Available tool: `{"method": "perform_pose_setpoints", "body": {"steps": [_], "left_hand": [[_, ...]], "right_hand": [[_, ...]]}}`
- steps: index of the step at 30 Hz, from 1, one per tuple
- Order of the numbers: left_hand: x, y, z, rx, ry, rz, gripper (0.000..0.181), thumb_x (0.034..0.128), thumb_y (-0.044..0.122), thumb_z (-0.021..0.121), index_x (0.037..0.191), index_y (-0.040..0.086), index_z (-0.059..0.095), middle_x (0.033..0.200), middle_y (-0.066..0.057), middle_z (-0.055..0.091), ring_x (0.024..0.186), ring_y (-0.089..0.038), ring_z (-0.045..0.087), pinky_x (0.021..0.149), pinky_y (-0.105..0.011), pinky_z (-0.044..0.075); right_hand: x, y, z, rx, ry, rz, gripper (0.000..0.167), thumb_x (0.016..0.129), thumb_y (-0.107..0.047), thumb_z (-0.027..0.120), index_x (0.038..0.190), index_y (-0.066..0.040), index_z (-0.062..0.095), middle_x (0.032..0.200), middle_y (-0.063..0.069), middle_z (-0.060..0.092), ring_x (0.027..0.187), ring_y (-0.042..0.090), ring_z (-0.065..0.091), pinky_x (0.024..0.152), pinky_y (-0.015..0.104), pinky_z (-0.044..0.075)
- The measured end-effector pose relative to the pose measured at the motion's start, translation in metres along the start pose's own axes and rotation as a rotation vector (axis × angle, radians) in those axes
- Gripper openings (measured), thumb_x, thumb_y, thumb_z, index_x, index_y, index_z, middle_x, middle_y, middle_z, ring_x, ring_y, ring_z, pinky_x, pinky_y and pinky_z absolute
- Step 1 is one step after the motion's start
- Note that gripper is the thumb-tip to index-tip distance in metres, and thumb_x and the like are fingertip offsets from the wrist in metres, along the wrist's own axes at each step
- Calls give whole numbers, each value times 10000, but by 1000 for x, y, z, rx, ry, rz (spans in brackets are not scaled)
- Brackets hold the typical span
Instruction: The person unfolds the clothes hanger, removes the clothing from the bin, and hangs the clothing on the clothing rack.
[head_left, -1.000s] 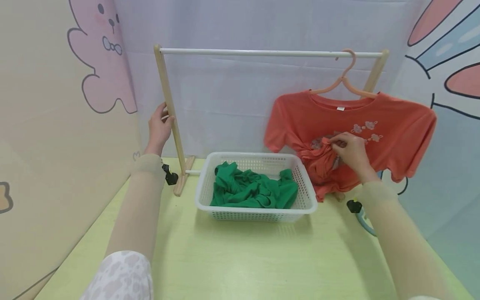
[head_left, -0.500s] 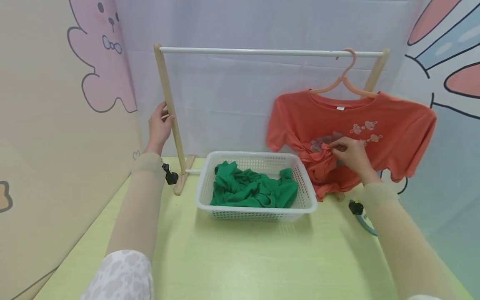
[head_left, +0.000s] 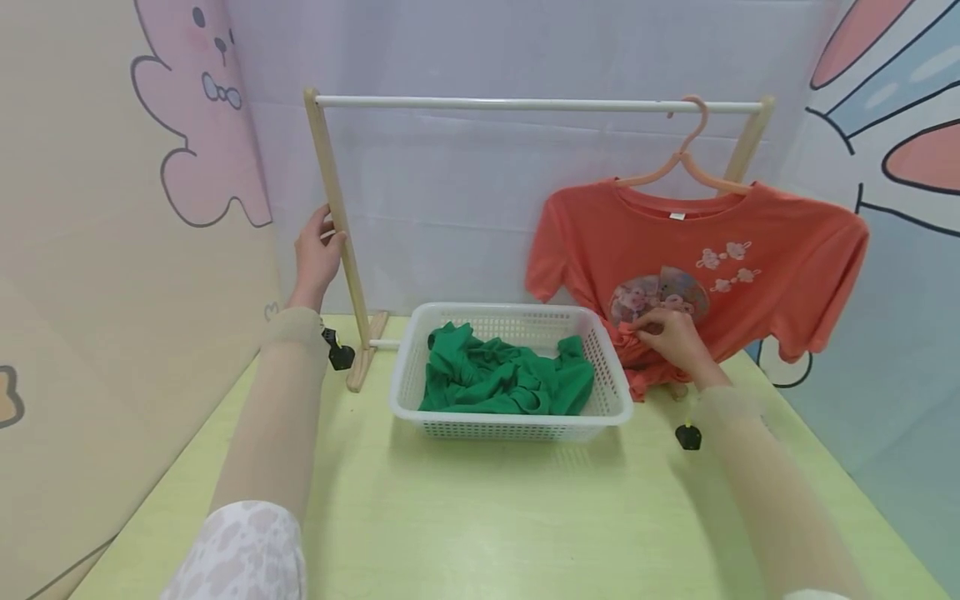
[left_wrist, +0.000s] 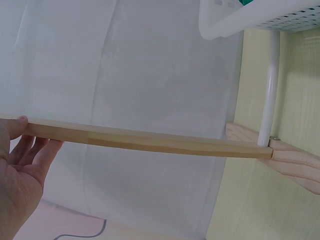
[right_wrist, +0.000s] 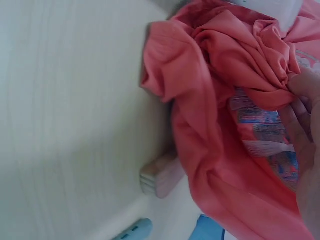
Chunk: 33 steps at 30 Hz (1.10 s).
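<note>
An orange-red shirt (head_left: 780, 250) with a round print hangs from a peach hanger (head_left: 705, 175) at the right end of the rack's white bar (head_left: 495, 104). My right hand (head_left: 675, 337) pinches a bunched fold at the shirt's lower front; in the right wrist view the fingers (right_wrist: 297, 125) lie against the gathered cloth (right_wrist: 240, 55). At the rack's left side my left hand (head_left: 318, 254) holds the wooden post (head_left: 348, 267). The left wrist view has the thumb on one side of the post (left_wrist: 150, 141) and the fingers (left_wrist: 42, 150) on the other.
A white plastic basket (head_left: 517, 422) with a crumpled green cloth (head_left: 510, 375) in it stands on the light table (head_left: 480, 517) between the rack's sides. A wooden rack foot (right_wrist: 165, 175) and a blue-green object (right_wrist: 135, 231) show below the shirt in the right wrist view.
My right hand has moved down and slightly left with the pinched fold, and more of the round print is uncovered. The left hand stays on the post.
</note>
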<state>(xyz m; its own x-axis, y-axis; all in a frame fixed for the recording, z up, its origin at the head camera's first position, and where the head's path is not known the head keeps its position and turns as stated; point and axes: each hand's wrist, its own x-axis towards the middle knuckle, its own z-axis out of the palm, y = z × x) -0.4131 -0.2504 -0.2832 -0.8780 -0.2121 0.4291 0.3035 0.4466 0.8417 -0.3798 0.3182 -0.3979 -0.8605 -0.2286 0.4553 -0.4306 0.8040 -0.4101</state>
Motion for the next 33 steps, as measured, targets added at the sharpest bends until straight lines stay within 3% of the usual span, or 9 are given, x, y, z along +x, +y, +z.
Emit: {"method": "perform_pose_setpoints", "body": {"steps": [5, 10, 15, 18, 21, 24, 26, 33], "left_hand": [[0, 1, 0, 1, -4, -3, 532, 1041, 92, 442, 1544, 228, 337, 1483, -197, 468, 1343, -363, 516, 1129, -439, 441], [0, 1, 1, -2, -11, -3, 534, 1043, 100, 444, 1546, 238, 331, 1491, -193, 463, 1354, -356, 508, 1132, -433, 438], [2, -1, 1, 3, -16, -11, 536, 1045, 112, 443, 1549, 251, 323, 1495, -185, 461, 1357, -350, 506, 1133, -431, 438], [1, -1, 0, 8, -9, -7, 534, 1045, 116, 446, 1550, 241, 323, 1491, -186, 463, 1354, -348, 510, 1134, -437, 436], [1, 0, 0, 10, -10, -3, 532, 1047, 125, 447, 1550, 243, 322, 1492, -188, 462, 1357, -351, 507, 1135, -449, 433], [0, 1, 0, 8, -12, 1, 528, 1046, 122, 448, 1547, 237, 328, 1492, -194, 461, 1359, -359, 504, 1137, -455, 429], [0, 1, 0, 8, -12, 2, 527, 1044, 115, 449, 1545, 234, 334, 1488, -195, 465, 1356, -362, 506, 1136, -458, 430], [1, -2, 0, 13, -8, 0, 525, 1042, 110, 450, 1541, 233, 342, 1487, -194, 470, 1353, -358, 509, 1134, -455, 433]], "right_hand": [[-1, 5, 15, 22, 20, -22, 145, 861, -14, 728, 1001, -7, 762, 952, 181, 738, 861, 328, 690, 750, 436, 595], [-4, 4, 20, 53, 12, 22, 165, 871, -63, 738, 1032, -39, 762, 968, 161, 749, 848, 298, 703, 735, 352, 605], [-9, -1, 14, 60, -49, 76, 342, 862, -158, 771, 1188, -74, 716, 1099, 188, 728, 898, 294, 678, 736, 309, 566], [-12, -4, 9, 58, -90, 68, 470, 836, -221, 802, 1272, -103, 672, 1170, 199, 706, 924, 304, 650, 718, 293, 502], [-16, -7, 4, 62, -123, 43, 551, 826, -286, 811, 1324, -126, 636, 1236, 190, 683, 974, 316, 626, 748, 357, 506], [-21, -10, 0, 79, -142, 49, 593, 832, -341, 798, 1362, -157, 604, 1325, 170, 640, 1104, 338, 591, 879, 504, 539], [-24, -11, -2, 94, -145, 65, 617, 832, -374, 791, 1382, -182, 586, 1378, 159, 606, 1193, 361, 559, 957, 609, 501], [-34, -15, -9, 97, -93, 49, 596, 845, -298, 792, 1390, -196, 575, 1405, 152, 584, 1259, 381, 529, 977, 674, 462]]}}
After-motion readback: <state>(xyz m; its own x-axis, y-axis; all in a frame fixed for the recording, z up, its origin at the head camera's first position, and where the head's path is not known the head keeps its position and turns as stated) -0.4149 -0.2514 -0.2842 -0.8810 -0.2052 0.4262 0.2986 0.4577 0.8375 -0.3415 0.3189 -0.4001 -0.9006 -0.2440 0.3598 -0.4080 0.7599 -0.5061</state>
